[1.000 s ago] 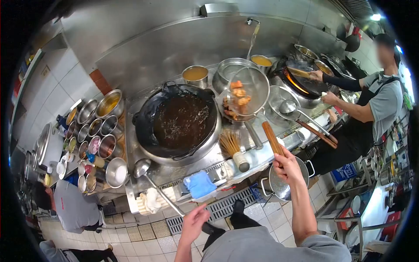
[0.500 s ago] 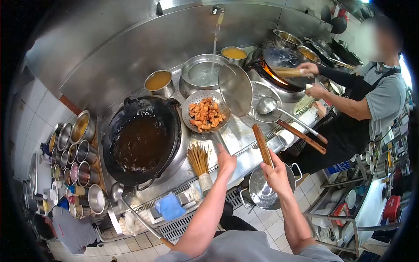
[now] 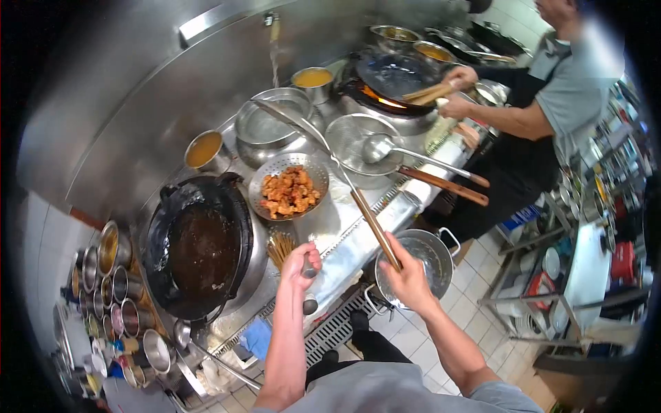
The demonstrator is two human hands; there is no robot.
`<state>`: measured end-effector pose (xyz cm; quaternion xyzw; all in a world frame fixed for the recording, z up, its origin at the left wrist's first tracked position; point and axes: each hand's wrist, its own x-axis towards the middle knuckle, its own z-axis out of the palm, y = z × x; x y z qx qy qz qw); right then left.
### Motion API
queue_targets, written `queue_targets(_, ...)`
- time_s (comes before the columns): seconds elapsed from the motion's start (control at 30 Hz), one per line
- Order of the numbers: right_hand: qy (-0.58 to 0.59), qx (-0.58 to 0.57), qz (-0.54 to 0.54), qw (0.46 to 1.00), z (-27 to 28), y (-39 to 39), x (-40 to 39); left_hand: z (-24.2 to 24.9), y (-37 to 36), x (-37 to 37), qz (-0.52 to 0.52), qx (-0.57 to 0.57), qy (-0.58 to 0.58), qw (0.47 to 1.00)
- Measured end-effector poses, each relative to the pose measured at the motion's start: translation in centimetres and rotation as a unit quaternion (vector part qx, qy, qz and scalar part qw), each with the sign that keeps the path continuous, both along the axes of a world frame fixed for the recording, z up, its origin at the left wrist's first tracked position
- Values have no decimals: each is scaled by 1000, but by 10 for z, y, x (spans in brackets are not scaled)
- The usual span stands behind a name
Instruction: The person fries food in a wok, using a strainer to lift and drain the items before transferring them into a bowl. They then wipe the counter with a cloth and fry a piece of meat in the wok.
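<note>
My left hand [image 3: 300,266] is closed around the metal handle of a perforated strainer [image 3: 259,174], the handle's end poking out of the fist. Browned fried pieces [image 3: 292,193] lie in the strainer, beside a black wok [image 3: 206,248] of dark oil. My right hand [image 3: 411,279] grips the wooden handle of a fine-mesh skimmer [image 3: 296,122], whose round head is tilted edge-on past the water pot [image 3: 275,113]. Behind my left hand, partly hidden by it, lies a bamboo brush [image 3: 281,249]. Below my right hand sits a two-handled pot [image 3: 430,251].
A ladle [image 3: 382,148] rests on a wire strainer [image 3: 344,138] at the counter's right. Pots of yellowish liquid [image 3: 204,151] stand along the back. A co-worker [image 3: 544,103] works at another wok [image 3: 396,76] over flame. Several seasoning containers [image 3: 127,282] line the left.
The skimmer's head has turned from facing me to edge-on and swung left. My left hand shows a tighter fist at the handle's end. The whole view has shifted.
</note>
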<state>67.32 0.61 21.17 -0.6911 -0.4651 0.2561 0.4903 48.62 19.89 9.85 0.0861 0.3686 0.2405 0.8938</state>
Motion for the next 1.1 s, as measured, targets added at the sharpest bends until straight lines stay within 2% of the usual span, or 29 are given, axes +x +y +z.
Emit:
queue_targets(0.03,-3,0,-16,1000,-3,-20,-8,14,-10,-7,-16,0,-3,1000)
queue_targets(0.1,80,-36,-43,995,-12,-59,-28,40,-30,-21,-20,10,-33,999)
queue_targets(0.13,75,-33,-59,995,-20,-76,-42,42,-34,-26,-36,11,-38,999)
queue_targets(0.2,53,33,-87,994,-35,-107,-74,46,-47,-41,-85,87,24,992)
queue_targets(0.23,51,53,-106,992,-22,-119,-93,58,-55,-48,-96,101,41,989)
queue_targets(0.33,54,6,-172,984,-8,-159,-135,78,-85,-66,-163,142,56,975)
queue_targets(0.37,13,20,-196,980,-11,-168,-148,78,-95,-73,-184,148,72,969)
queue_targets(0.4,-84,50,-219,971,-13,-180,-160,77,-108,-80,-206,156,60,964)
queue_targets(0.57,-214,-85,-319,919,-34,-273,-216,89,-190,-100,-322,126,23,938)
queue_targets(0.6,-213,-88,-349,908,-36,-296,-233,91,-205,-104,-345,124,24,930)
queue_targets(0.67,-213,-167,-360,893,-45,-344,-268,75,-233,-106,-400,102,18,911)
queue_targets(0.73,-203,-176,-400,876,-61,-393,-308,63,-270,-112,-450,75,18,890)
queue_targets(0.8,-157,-195,-452,856,-70,-436,-350,58,-315,-114,-532,103,35,840)
queue_targets(0.87,-142,-213,-526,811,-74,-472,-392,51,-360,-114,-602,119,54,788)
queue_targets(0.93,-96,-240,-574,777,-72,-508,-448,42,-408,-115,-660,69,39,747)
queue_targets(0.97,-91,-241,-607,751,-76,-522,-475,43,-438,-116,-702,67,35,708)
queue_targets(1.07,-50,-242,-704,666,-75,-555,-548,58,-525,-123,-761,67,25,645)
queue_targets(1.1,-61,-225,-740,631,-73,-565,-571,66,-560,-129,-797,80,14,599)
